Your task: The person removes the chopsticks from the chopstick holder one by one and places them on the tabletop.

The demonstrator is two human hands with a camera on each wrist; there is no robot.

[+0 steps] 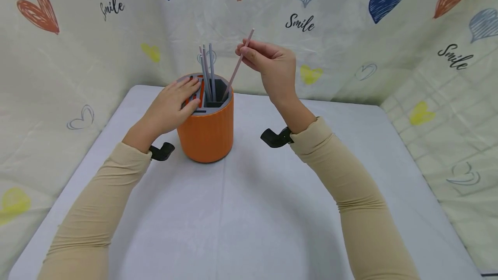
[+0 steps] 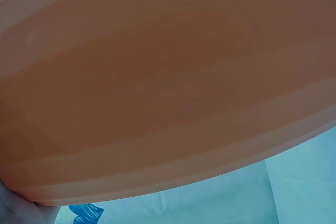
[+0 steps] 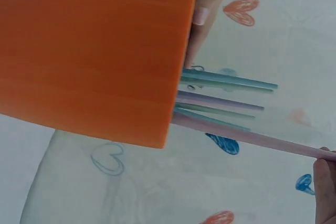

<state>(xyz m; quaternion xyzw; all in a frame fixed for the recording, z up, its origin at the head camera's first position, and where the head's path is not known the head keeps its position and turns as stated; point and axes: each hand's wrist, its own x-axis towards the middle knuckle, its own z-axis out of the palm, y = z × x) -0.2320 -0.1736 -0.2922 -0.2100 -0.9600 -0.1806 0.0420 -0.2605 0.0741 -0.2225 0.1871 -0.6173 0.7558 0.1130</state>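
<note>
A round orange holder (image 1: 206, 137) stands at the back of the table, its grey slotted top (image 1: 223, 108) partly under my left hand (image 1: 171, 100). That hand rests on the left side of the top with its fingers stretched out. My right hand (image 1: 272, 64) pinches a thin pink stick (image 1: 238, 64) between thumb and fingers, near its upper end. The stick slants, and its lower end is in the holder's dark open compartment. Several thin pastel sticks (image 3: 231, 82) stand beside it there. In the left wrist view the holder's wall (image 2: 168, 77) fills most of the picture.
A white cloth covers the table (image 1: 256, 211). Right behind it hangs a pale curtain (image 1: 338, 46) printed with hearts and the word Smile. Each wrist carries a black camera mount (image 1: 277, 138).
</note>
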